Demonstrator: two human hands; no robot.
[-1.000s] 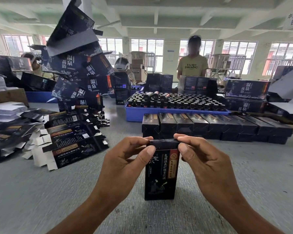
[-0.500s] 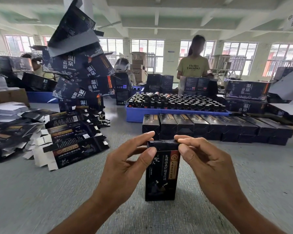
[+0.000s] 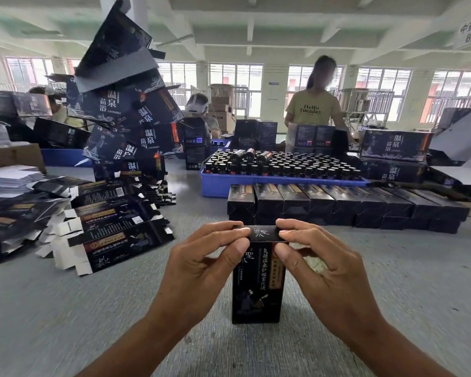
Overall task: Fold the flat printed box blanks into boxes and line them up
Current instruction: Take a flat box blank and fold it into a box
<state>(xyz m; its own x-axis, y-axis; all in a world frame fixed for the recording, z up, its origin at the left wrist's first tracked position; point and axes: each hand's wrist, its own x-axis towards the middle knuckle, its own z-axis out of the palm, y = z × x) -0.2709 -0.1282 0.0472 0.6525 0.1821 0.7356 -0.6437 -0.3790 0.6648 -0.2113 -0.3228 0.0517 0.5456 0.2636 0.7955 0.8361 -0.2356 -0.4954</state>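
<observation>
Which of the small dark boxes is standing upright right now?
The box gripped at its top by the left hand and right hand. The row of boxes behind lies flat.

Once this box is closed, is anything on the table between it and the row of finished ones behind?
Nothing visible: only bare grey table lies between the upright box and the row of finished boxes. Both hands, left hand and right hand, grip its top flap.

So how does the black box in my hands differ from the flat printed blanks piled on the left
The upright black printed box is folded into shape and stands on end on the grey table; the flat printed box blanks lie unfolded, white flaps splayed. The box is pinched at its top flap by the left hand and right hand; the blanks lie untouched. Both share black, gold-lettered print.
</observation>
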